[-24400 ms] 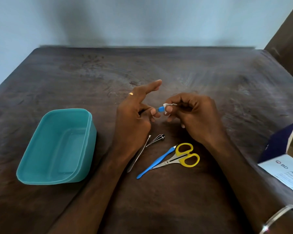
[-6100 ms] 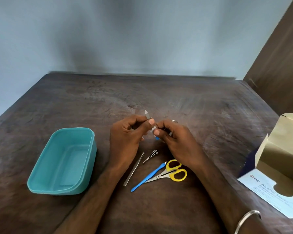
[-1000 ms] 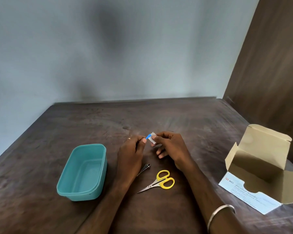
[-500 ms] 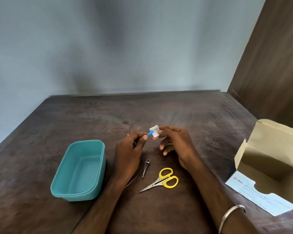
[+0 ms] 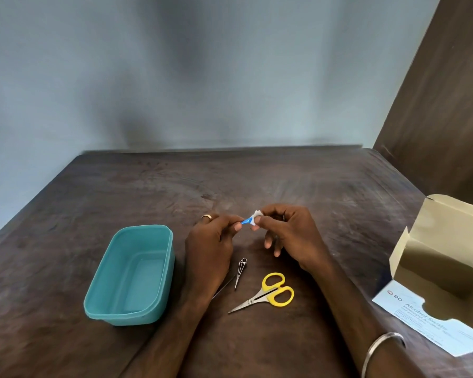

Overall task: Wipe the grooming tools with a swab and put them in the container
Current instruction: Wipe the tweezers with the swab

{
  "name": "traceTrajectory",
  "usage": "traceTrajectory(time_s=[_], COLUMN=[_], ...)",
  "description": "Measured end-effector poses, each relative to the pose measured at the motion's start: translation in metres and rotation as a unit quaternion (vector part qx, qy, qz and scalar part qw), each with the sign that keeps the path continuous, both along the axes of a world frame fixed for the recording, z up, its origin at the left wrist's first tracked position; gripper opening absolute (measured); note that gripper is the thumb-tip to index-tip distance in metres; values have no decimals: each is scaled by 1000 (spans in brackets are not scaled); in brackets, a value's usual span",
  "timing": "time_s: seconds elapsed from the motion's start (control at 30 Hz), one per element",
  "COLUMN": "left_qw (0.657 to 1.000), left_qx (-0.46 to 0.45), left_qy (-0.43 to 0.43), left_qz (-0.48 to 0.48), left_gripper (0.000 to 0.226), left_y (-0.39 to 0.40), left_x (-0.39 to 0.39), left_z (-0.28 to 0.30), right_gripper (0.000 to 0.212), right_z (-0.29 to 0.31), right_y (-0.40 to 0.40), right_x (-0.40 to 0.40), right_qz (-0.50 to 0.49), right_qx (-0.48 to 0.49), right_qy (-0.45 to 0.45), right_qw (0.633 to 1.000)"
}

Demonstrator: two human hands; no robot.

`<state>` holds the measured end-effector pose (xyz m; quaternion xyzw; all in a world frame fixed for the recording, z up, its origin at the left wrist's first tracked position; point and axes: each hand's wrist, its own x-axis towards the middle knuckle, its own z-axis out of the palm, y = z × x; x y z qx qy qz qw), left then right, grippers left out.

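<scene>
Two hands meet above the dark wooden table point(image 5: 298, 181): the left hand point(image 5: 210, 249) pinches a slim blue plastic tool point(image 5: 246, 221), while the right hand point(image 5: 287, 236) pinches a crumpled white swab point(image 5: 256, 215) around its tip. Below lie small metal tweezers point(image 5: 241, 271) and yellow-handled scissors point(image 5: 268, 294); left sits the empty teal plastic container point(image 5: 115, 309).

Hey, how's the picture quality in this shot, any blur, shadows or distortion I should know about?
Head view: wide-angle bending shows in the table edges; a broad soft shadow darkens the wall; the box interior is shaded; the yellow scissors and teal container look sharp; the white swab and blue tool between the right hand and left hand are small and slightly soft.
</scene>
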<state>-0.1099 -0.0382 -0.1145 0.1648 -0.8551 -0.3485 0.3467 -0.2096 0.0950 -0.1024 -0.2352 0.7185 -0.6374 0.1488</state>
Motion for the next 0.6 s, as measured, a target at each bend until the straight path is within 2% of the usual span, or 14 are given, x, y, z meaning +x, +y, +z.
traceTrajectory(time_s=[0.13,0.3,0.6], left_qw=[999,998,999], left_qx=[-31,16,-35], left_qy=[7,-9,29], left_qz=[4,-58,27], left_gripper=[17,22,16], left_y=[2,7,3], left_x=[0,3,4], left_z=[0,2,3], right_gripper=[9,9,9], right_z=[-1,1,0], right_y=[0,-4,-1], right_x=[-1,3,1], right_qz=[-9,-48,-10], right_qx=[-15,-84,-12], right_qy=[6,-37,6], right_qw=[1000,995,1000])
